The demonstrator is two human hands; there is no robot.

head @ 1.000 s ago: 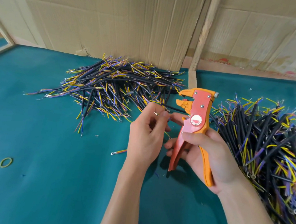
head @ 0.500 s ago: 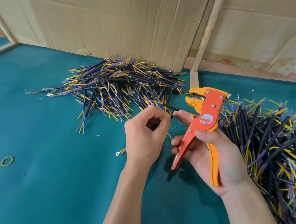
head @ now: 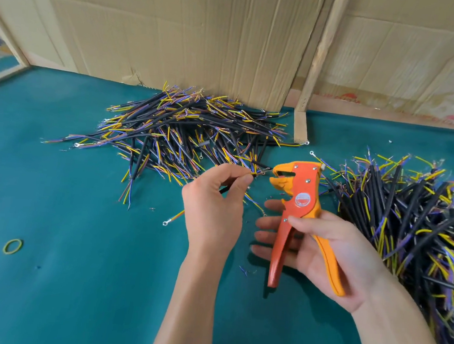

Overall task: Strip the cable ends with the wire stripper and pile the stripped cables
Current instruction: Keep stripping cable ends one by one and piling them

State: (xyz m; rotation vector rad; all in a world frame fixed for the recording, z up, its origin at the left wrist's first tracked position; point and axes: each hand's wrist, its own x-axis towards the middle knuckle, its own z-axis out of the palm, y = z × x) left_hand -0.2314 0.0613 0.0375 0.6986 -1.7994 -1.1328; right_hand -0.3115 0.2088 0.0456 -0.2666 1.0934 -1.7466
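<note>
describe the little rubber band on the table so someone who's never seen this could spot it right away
Start from the teal table and the cable pile by the cardboard wall. Come toward the near left, well clear of the pile and of the left hand. The rubber band lies alone there: a small yellow-green ring, the only closed loop among straight cables.

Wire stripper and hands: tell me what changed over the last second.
The left hand now pinches a cable stretched out with its wire tips at the wire stripper's open jaws; earlier its fingers were bunched beside the tool, no cable end there. The right hand loosened, fingers straighter under the spread handles. Both cable piles and the rubber band stayed put.
</note>
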